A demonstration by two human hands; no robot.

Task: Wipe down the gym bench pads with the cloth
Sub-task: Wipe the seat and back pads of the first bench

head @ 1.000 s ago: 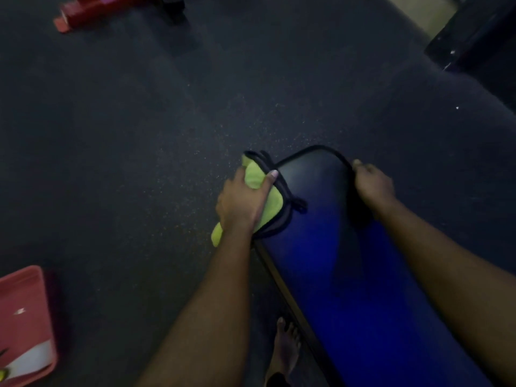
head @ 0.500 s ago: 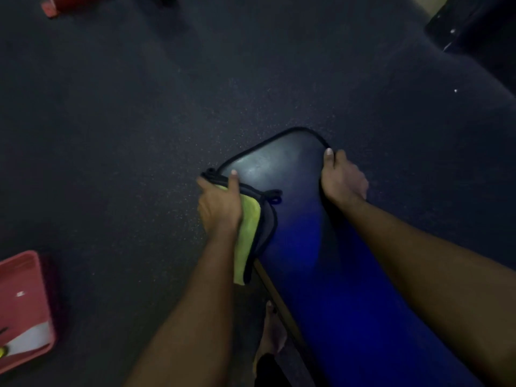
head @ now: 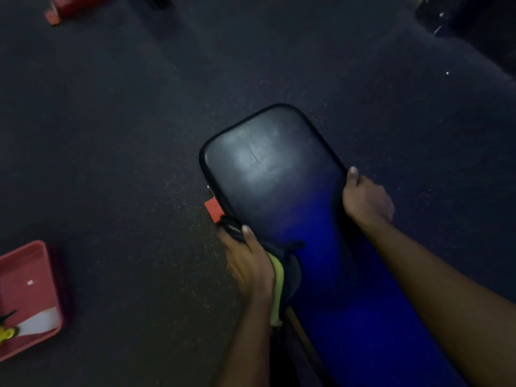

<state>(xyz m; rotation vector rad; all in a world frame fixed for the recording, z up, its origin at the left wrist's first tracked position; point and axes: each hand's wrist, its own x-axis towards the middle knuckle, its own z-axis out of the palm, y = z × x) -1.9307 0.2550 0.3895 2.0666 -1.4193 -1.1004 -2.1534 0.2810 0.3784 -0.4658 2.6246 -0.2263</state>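
The dark blue bench pad [head: 273, 169] runs from the middle of the view down to the lower right, its rounded far end bare and faintly shiny. My left hand [head: 248, 263] presses a yellow-green cloth with dark edging [head: 279, 277] against the pad's left side edge, thumb on top of the pad. My right hand [head: 365, 199] grips the pad's right edge, fingers curled under it. Most of the cloth is hidden under my left hand.
A red bracket of the bench frame [head: 213, 209] pokes out under the pad's left edge. A red tray [head: 25, 277] lies on the dark rubber floor at the left. Red equipment [head: 55, 12] sits at the top left, dark equipment [head: 472, 20] at the top right.
My left hand has slid the cloth along the pad's left edge toward me, away from the rounded far end. My right hand has also shifted back along the right edge.
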